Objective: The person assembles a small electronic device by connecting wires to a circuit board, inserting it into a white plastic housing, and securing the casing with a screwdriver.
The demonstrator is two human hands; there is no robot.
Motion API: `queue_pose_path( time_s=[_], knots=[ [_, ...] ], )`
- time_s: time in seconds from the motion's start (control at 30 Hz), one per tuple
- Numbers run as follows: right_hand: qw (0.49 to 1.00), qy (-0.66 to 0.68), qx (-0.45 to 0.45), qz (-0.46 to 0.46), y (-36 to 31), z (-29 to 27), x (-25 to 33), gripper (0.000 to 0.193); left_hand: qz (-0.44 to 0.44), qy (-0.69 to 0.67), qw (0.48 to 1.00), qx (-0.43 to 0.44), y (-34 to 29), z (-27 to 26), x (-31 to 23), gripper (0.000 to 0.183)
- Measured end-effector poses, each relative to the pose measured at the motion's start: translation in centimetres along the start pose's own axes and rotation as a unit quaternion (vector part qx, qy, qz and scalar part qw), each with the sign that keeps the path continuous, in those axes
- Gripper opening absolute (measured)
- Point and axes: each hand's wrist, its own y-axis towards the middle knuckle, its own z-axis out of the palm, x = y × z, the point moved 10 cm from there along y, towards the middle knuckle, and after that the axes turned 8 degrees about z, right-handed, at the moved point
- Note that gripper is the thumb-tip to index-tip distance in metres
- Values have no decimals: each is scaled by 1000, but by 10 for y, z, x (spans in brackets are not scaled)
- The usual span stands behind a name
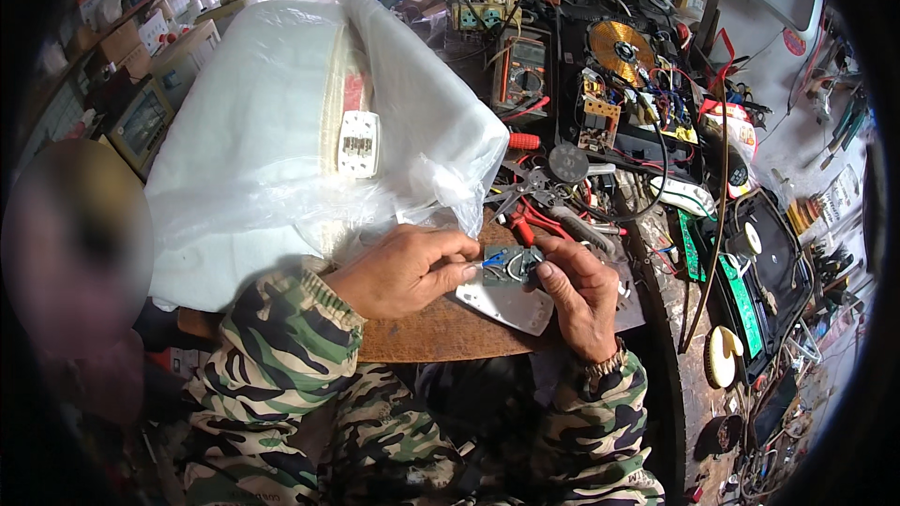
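Observation:
A small dark green circuit board [504, 274] is held above a white plastic cover [511, 307] on the brown wooden board [412, 342]. My right hand [583, 292] grips its right end between thumb and fingers. My left hand [408, 270] comes from the left, thumb and forefinger pinched at the board's left edge. A thin blue piece that looks like a wire [494, 259] runs from those fingertips over the board. Just behind the board lies a red-handled tool [521, 228]. The fingers partly hide both ends of the board.
A large pale plastic-wrapped bundle [253, 131] rises at left, with a white plate [358, 144] on it. Pliers [534, 186], a multimeter [521, 70] and an opened appliance with a copper coil [621, 52] crowd the back right. Green circuit strips [739, 305] lie at right.

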Motion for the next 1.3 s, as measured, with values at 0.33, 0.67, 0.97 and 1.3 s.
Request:
queue_pose_path(
  time_s=[0.33, 0.67, 0.97, 1.3],
  knots=[
    [884, -373, -33, -279, -14, 30, 52, 50, -55, -27, 998, -5, 2, 0, 24, 21],
    [920, -338, 6, -199, -10, 37, 38, 35, -49, 5, 999, 9, 4, 5, 30, 25],
    [927, -328, 17, -182, -10, 33, 29, 50, -8, -31, 998, -47, 2, -4, 18, 25],
    [934, -319, 50, -151, -6, 34, 23, 62, 21, -2, 997, -72, 4, -5, 17, 23]
  ],
)
